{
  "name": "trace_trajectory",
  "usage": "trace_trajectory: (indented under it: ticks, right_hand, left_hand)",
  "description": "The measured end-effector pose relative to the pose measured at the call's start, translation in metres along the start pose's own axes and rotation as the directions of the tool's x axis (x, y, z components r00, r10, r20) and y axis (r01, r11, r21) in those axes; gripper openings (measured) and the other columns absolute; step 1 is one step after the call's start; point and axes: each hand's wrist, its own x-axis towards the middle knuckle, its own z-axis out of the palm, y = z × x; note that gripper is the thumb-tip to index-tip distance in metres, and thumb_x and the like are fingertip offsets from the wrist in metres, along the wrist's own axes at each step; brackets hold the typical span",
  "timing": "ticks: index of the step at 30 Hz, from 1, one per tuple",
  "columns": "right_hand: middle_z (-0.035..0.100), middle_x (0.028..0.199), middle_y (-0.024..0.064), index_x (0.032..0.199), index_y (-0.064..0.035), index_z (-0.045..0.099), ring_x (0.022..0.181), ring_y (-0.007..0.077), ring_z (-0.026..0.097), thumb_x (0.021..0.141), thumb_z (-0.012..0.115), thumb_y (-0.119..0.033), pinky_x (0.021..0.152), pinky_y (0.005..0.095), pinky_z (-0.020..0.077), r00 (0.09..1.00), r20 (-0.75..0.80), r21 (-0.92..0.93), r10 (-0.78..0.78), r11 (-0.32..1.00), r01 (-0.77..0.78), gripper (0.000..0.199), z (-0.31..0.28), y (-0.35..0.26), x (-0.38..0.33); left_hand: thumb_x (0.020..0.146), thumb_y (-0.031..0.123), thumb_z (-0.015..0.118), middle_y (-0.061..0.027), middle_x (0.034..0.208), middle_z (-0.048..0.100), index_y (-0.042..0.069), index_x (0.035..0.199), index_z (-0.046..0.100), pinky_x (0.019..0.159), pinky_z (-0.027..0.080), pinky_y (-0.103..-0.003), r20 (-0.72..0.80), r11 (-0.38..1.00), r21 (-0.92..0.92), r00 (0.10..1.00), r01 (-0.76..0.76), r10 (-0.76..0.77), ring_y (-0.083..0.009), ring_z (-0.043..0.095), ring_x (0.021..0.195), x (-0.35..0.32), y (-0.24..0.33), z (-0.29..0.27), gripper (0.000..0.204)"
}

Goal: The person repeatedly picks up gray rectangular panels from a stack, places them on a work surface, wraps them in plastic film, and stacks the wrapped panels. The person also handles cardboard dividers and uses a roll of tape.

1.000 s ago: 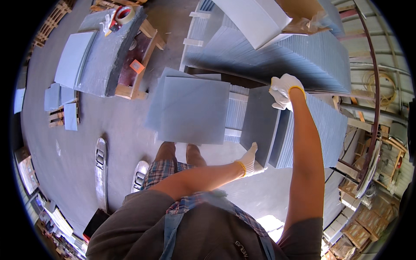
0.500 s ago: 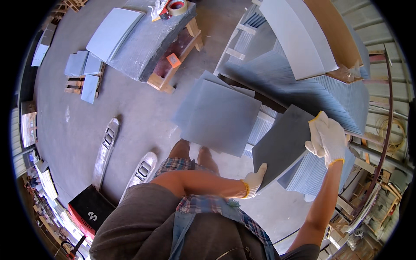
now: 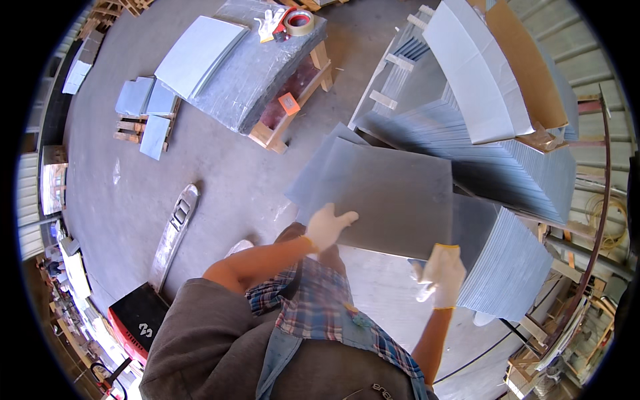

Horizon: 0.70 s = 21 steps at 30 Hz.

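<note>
Since half a second ago the grey sheet (image 3: 387, 200) has swung from leaning at the person's right to lying nearly flat in front of the chest, with the left hand (image 3: 328, 227) now up on its near left edge, fingers spread flat, and the right hand (image 3: 440, 275) closed on its near right corner. Just beyond it the leaning stacks of grey sheets (image 3: 507, 167) crowd the right side. A wrapped pallet (image 3: 260, 73) bearing a tape roll (image 3: 298, 21) stands well apart on the concrete floor (image 3: 220, 180), and a pallet jack (image 3: 172, 233) lies at the left.
</note>
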Motion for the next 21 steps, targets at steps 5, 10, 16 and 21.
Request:
trace_trajectory:
  ticks: [5, 10, 16, 21]
  right_hand:
    - [0.064, 0.098, 0.0077, 0.113, -0.0047, 0.061, 0.087, 0.0242, 0.066, 0.091, 0.072, -0.031, 0.074, 0.0381, 0.0564, 0.999, 0.031, 0.188, 0.027, 0.982, -0.032, 0.037, 0.089, 0.139, -0.002]
    - [0.056, 0.094, 0.0039, 0.112, -0.0055, 0.057, 0.081, 0.0179, 0.060, 0.096, 0.070, -0.036, 0.066, 0.0415, 0.0592, 0.918, 0.280, 0.590, 0.281, 0.704, -0.396, 0.037, 0.136, 0.107, -0.032]
    - [0.071, 0.110, 0.0107, 0.124, 0.0003, 0.066, 0.094, 0.0199, 0.068, 0.094, 0.068, -0.035, 0.083, 0.0349, 0.0534, 0.872, 0.253, 0.072, 0.419, 0.891, -0.449, 0.046, 0.155, 0.111, -0.014]
    - [0.073, 0.110, 0.0175, 0.126, -0.0057, 0.068, 0.098, 0.0253, 0.071, 0.089, 0.066, -0.045, 0.086, 0.0356, 0.0526, 0.850, 0.261, -0.433, 0.459, 0.842, -0.322, 0.053, 0.154, 0.115, -0.001]
  left_hand:
    - [0.083, 0.049, 0.074, -0.0178, 0.092, 0.075, -0.004, 0.114, 0.064, 0.086, 0.054, -0.041, -0.014, 0.978, 0.206, 1.000, 0.024, -0.021, -0.0339, 0.072, 0.094, 0.033, -0.020, -0.051, 0.062]
    - [0.083, 0.053, 0.072, -0.0131, 0.091, 0.076, -0.002, 0.117, 0.058, 0.087, 0.054, -0.041, 0.025, 0.925, 0.379, 0.999, 0.013, -0.025, -0.0333, 0.072, 0.094, 0.066, -0.046, -0.071, 0.066]
    - [0.086, 0.055, 0.068, -0.0125, 0.088, 0.076, 0.000, 0.115, 0.056, 0.085, 0.053, -0.042, 0.085, 0.883, 0.468, 0.996, -0.042, 0.003, -0.0332, 0.072, 0.093, 0.102, -0.056, -0.078, 0.064]
    - [0.087, 0.057, 0.067, -0.0157, 0.089, 0.075, 0.000, 0.116, 0.055, 0.084, 0.052, -0.046, 0.121, 0.833, 0.548, 0.992, -0.083, 0.020, -0.0382, 0.070, 0.091, 0.122, -0.060, -0.083, 0.065]
